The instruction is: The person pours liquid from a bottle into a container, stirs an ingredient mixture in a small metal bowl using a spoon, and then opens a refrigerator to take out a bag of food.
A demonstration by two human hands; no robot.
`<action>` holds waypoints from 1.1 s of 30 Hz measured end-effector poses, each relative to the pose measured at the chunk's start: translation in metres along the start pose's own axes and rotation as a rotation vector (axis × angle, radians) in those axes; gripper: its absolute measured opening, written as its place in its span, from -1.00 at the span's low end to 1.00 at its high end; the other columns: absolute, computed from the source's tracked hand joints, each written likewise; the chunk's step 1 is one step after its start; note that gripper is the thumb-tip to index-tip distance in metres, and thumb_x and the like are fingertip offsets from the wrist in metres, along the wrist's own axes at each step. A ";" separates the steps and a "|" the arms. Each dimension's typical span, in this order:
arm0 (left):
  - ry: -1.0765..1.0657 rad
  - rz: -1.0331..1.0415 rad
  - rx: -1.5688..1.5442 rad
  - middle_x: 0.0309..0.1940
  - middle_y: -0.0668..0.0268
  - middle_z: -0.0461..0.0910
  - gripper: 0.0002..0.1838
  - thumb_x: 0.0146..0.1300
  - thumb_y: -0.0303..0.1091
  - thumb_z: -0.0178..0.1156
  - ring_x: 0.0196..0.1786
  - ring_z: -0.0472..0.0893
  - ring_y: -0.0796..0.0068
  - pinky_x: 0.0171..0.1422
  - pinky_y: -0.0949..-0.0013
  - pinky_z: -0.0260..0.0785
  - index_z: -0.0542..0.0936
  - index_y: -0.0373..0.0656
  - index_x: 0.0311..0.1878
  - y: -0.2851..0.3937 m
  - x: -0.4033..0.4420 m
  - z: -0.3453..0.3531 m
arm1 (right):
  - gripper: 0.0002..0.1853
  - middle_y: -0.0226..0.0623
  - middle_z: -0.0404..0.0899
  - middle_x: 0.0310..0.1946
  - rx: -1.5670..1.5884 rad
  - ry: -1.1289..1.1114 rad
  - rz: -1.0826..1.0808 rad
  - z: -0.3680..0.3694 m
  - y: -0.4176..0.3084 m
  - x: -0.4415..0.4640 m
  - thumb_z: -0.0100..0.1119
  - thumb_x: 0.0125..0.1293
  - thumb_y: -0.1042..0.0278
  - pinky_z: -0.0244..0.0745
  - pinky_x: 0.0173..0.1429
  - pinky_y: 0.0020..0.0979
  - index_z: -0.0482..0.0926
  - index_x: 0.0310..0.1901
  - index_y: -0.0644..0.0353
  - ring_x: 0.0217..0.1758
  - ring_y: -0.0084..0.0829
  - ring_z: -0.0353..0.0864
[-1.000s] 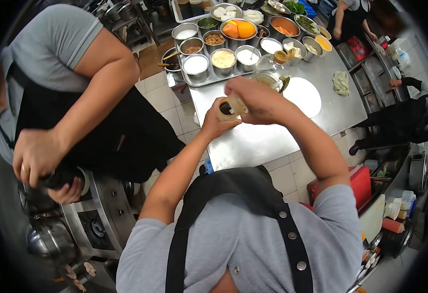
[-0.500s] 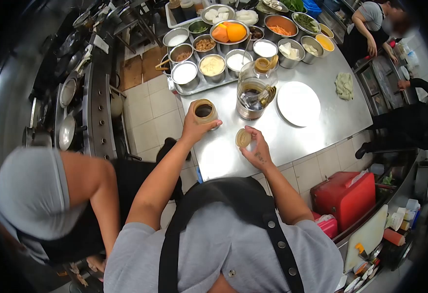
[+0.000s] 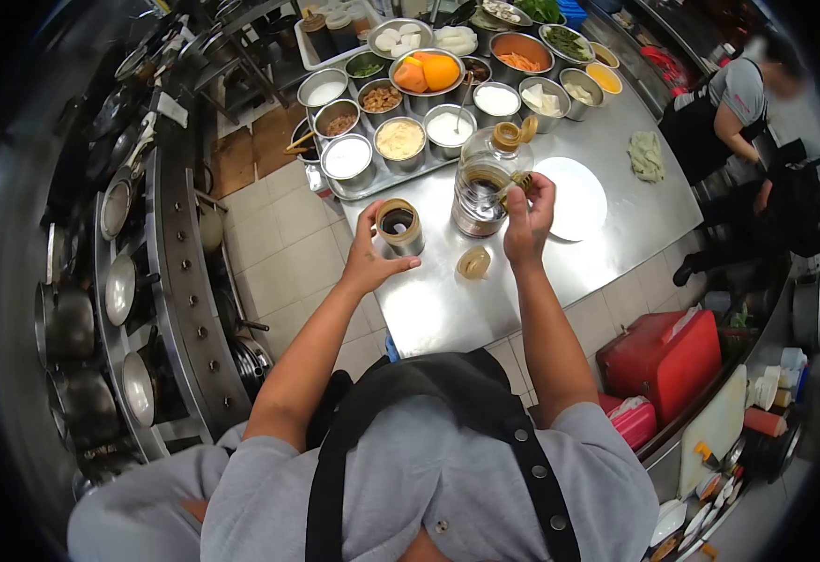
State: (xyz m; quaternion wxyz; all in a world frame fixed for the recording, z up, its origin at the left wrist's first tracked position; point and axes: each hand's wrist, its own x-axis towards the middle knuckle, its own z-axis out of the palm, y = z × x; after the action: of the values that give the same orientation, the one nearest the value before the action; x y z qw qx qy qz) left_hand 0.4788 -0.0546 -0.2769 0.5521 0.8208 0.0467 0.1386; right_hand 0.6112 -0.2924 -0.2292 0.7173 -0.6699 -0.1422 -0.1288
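Observation:
My left hand (image 3: 369,255) is curled round an open jar (image 3: 400,242) with dark contents, standing at the near-left side of the steel table. My right hand (image 3: 530,223) is closed on the ridged, gold-coloured handle of a large clear plastic bottle (image 3: 473,208). The bottle is upright and holds dark liquid in its lower part. At its neck is a gold-brown ring and cap (image 3: 511,135). Between my hands, a small tan jar lid (image 3: 472,263) lies on the table, touched by neither.
A white plate (image 3: 574,201) lies right of the bottle, with a green cloth (image 3: 646,156) beyond it. Several bowls of ingredients, including a pale yellow one (image 3: 400,139), fill the far side. Stoves (image 3: 185,300) line the left. A person (image 3: 728,108) stands at far right.
My right hand has put the lid down on the table and moved up to the bottle's handle. My left hand stays at the jar. The person on my left has moved back behind me.

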 end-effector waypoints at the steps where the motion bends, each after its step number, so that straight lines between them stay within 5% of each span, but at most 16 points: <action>1: 0.030 0.030 0.000 0.36 0.15 0.42 0.16 -0.11 -0.03 0.66 0.44 0.40 0.22 0.53 0.17 0.19 0.17 -0.15 0.50 0.008 0.002 -0.005 | -0.51 -0.37 0.50 -0.18 0.134 -0.013 0.064 0.004 0.011 0.003 0.32 0.39 0.06 0.37 0.12 -0.43 0.42 0.07 0.30 -0.08 -0.51 0.43; 10: -0.110 0.462 0.192 0.22 0.16 0.56 -0.28 0.16 -0.01 0.49 0.35 0.49 0.24 0.46 0.21 0.28 0.52 -0.15 0.31 0.163 0.098 -0.032 | -0.69 -0.49 0.57 -0.37 0.057 -0.128 0.065 0.026 -0.016 0.010 0.42 0.35 0.20 0.43 -0.18 -0.56 0.53 -0.19 0.25 -0.33 -0.67 0.46; 13: -0.117 0.500 0.190 0.07 0.19 0.64 -0.40 0.21 -0.03 0.46 0.11 0.62 0.33 0.22 0.32 0.43 0.59 -0.15 0.24 0.184 0.131 -0.023 | -0.66 -0.43 0.64 -0.36 -0.057 -0.184 0.029 0.031 -0.041 0.017 0.47 0.27 0.18 0.47 -0.19 -0.52 0.59 -0.19 0.29 -0.32 -0.66 0.51; 17: -0.121 0.444 0.157 -0.12 0.26 0.71 -0.55 0.28 -0.09 0.41 -0.23 0.58 0.51 -0.21 0.42 0.40 0.68 -0.20 0.10 0.206 0.135 -0.030 | -0.62 -0.45 0.63 -0.44 -0.172 -0.219 -0.014 0.027 -0.084 0.025 0.54 0.18 0.14 0.46 -0.25 -0.52 0.62 -0.24 0.28 -0.40 -0.67 0.49; 28: -0.319 0.540 0.127 -0.10 0.31 0.72 -0.62 0.39 -0.23 0.32 -0.05 0.63 0.51 0.13 0.35 0.46 0.63 -0.20 0.19 0.212 0.115 -0.043 | -0.53 -0.48 0.47 -0.62 -0.433 -0.287 -0.078 0.004 -0.113 0.013 0.59 0.08 -0.01 0.33 -0.39 -0.47 0.54 -0.42 0.23 -0.53 -0.61 0.35; 33: -0.344 0.608 0.180 -0.02 0.20 0.72 -0.61 0.39 -0.22 0.29 0.04 0.69 0.27 0.13 0.31 0.48 0.61 -0.17 0.21 0.197 0.103 -0.053 | -0.53 -0.48 0.42 -0.64 -0.475 -0.364 -0.025 0.007 -0.127 -0.003 0.55 0.10 0.01 0.30 -0.40 -0.46 0.50 -0.46 0.22 -0.54 -0.61 0.30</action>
State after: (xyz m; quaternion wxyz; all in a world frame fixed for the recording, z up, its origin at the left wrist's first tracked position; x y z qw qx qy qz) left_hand 0.5470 -0.0596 -0.0588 0.4109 0.8540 -0.2810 0.1515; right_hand 0.5604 -0.2945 -0.1121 0.5015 -0.8292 -0.2425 -0.0448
